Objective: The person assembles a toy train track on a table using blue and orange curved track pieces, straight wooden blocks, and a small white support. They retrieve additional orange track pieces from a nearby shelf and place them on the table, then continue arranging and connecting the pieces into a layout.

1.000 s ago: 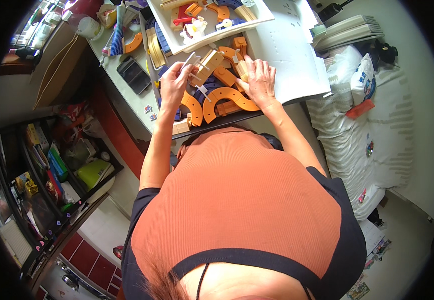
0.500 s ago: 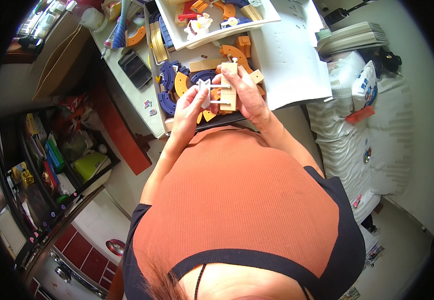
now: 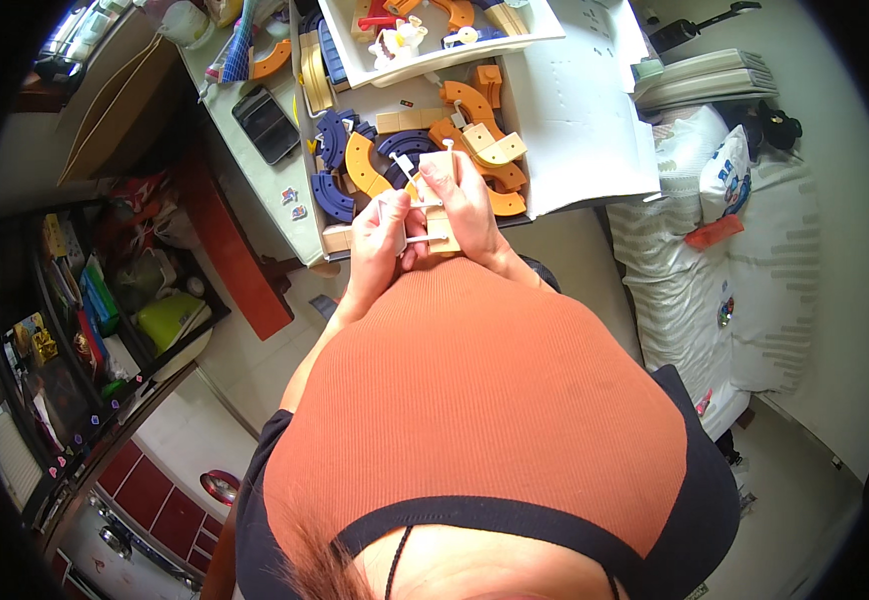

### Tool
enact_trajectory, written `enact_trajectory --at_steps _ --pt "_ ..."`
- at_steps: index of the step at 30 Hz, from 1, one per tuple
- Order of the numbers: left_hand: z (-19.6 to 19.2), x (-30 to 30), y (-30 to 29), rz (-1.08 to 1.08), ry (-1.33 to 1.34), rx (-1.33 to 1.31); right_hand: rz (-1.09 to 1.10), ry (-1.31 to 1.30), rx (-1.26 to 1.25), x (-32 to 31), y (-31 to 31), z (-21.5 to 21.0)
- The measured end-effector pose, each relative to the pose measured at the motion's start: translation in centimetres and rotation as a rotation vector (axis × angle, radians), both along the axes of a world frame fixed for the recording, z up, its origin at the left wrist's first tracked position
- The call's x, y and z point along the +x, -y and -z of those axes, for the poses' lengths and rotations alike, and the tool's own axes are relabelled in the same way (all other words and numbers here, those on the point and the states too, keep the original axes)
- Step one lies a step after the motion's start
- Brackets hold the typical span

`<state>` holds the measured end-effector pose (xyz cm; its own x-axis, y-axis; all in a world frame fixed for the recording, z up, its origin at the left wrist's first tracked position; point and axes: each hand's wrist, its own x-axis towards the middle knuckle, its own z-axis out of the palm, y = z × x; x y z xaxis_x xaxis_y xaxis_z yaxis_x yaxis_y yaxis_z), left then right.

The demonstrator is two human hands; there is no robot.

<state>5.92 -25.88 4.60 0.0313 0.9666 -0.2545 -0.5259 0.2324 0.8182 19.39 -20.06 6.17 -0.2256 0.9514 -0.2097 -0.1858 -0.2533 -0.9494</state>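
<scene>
Close to my body, at the front edge of the shallow box, both hands work on one joined toy piece. My right hand [image 3: 475,218] grips a beige block-like toy track piece [image 3: 441,230], its thumb on the upper face. A small white peg sticks up from the block's far end. My left hand [image 3: 377,240] pinches a white plastic part [image 3: 421,239] whose two thin rods reach across to the block. The fingers partly hide the white part's body. Behind the hands lie an orange curved track [image 3: 363,165] and a dark blue curved track [image 3: 333,197].
A white bin [image 3: 445,57] of toy pieces stands over the far part of the box [image 3: 339,242]. Left of it, a black tray [image 3: 266,124] lies on the table. White foam board [image 3: 585,130] covers the right side. A bed [image 3: 685,290] stands further right.
Both hands have drawn the block and white part nearer to my body and slightly left. A beige and orange track piece in the box now shows where my right hand was.
</scene>
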Motion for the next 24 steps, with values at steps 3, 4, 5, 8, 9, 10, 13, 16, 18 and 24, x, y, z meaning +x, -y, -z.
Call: enact_trajectory --at_steps 3,4,5,8,9,10,13,16,18,24 --pt "-0.6 0.2 0.9 0.011 -0.034 0.044 -0.107 -0.243 -0.270 0.5 0.4 -0.7" --pt "-0.7 0.2 1.1 0.014 -0.065 0.074 -0.092 -0.201 -0.176 0.5 0.6 -0.8" --pt "-0.8 0.2 1.2 0.018 -0.041 0.074 -0.056 -0.132 -0.100 0.5 0.9 -0.9" --pt "-0.4 0.1 1.1 0.035 0.062 0.007 -0.078 -0.159 -0.105 0.5 1.1 -0.8" --pt "-0.2 -0.1 0.9 0.071 0.082 0.041 -0.113 -0.206 -0.141 0.7 0.8 -0.6" --pt "0.0 -0.3 0.7 0.104 0.094 0.025 -0.168 -0.279 -0.197 0.9 0.5 -0.4" --pt "0.7 -1.0 0.1 0.203 0.198 -0.051 -0.251 -0.397 -0.333 1.6 0.1 0.2" --pt "0.9 -1.7 -0.1 0.122 -0.108 0.061 -0.024 -0.166 -0.379 2.0 -0.3 0.6" --pt "0.8 -2.1 -0.1 0.106 -0.739 0.340 -0.070 -0.134 -0.326 2.3 -0.3 0.7" --pt "0.4 -2.2 0.0 0.074 -1.188 0.792 -0.158 -0.051 -0.293 1.9 -0.3 1.4"
